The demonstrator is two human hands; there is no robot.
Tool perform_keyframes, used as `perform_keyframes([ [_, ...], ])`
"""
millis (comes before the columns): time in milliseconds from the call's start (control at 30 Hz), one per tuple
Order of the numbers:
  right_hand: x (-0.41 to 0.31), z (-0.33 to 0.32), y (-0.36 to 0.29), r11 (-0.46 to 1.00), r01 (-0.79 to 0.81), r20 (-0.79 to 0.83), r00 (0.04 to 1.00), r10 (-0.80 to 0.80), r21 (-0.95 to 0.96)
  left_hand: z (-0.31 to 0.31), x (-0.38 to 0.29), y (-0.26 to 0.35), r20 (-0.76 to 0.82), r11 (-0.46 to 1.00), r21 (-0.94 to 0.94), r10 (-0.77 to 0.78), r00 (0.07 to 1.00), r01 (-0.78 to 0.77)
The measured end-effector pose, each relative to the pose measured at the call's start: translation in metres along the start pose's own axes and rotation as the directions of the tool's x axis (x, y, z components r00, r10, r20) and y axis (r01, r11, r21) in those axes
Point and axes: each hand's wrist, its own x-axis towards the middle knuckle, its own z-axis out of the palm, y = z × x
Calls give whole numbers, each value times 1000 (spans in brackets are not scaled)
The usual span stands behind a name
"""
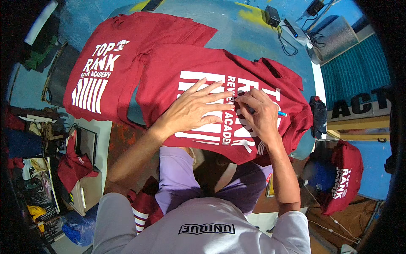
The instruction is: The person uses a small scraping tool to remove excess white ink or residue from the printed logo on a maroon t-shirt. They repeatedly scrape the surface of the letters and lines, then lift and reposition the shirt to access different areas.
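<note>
A dark red T-shirt point(161, 70) with white printed letters and stripes lies across the table before me, its near edge hanging over my lap. My left hand point(199, 106) rests flat on the striped print with its fingers spread. Close to its fingertips, my right hand point(258, 111) is pinched over the lettering and holds a thin blue tool, perhaps a pen or craft knife point(282, 113), whose tip is hidden by the fingers. More dark red T-shirts point(127, 31) with a similar print lie stacked on the left.
Toward the back right of the blue-green table point(253, 38) are a black power adapter point(272, 16), a small router point(295, 29) with cables, and a clear plastic roll point(336, 36). Dark bundled cloth point(318, 117) lies at the right edge. Another red shirt point(349, 171) hangs lower right.
</note>
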Motion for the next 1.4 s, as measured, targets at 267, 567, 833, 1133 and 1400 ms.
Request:
perform_keyframes([
  [267, 0, 5, 2, 998, 20, 4, 1000, -19, -57, 2, -1, -3, 8, 1000, 6, 15, 1000, -15],
  [567, 0, 9, 1, 995, 30, -4, 1000, -31, -97, 1, -1, -2, 15, 1000, -10, 10, 1000, -9],
  [833, 0, 6, 2, 993, 51, 21, 999, -49, -103, 1, -1, -2, 14, 1000, -7, 9, 1000, -9],
  [1133, -1, 6, 2, 991, 60, 17, 998, -58, -121, 2, -1, -5, 24, 1000, -26, 14, 1000, -13],
  [1400, -1, 7, 0, 989, 69, -6, 998, -70, -132, 2, -1, -4, 17, 999, -35, 15, 1000, -15],
])
